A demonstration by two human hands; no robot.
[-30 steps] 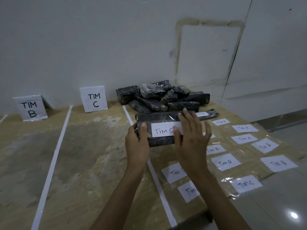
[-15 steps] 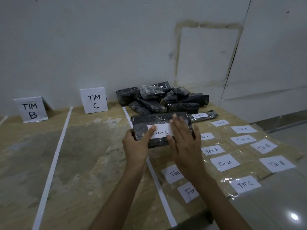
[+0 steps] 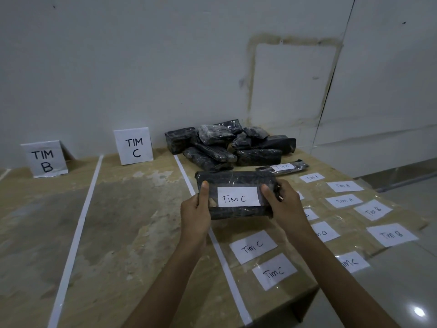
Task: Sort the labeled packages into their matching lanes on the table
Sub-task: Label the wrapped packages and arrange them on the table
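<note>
Black package (image 3: 236, 183) — label "TIM C" (image 3: 237, 197) — in both hands

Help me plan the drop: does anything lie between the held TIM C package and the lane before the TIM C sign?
Nothing visible: the package hangs at the tape line, with bare wood from there to the TIM C sign.
</note>
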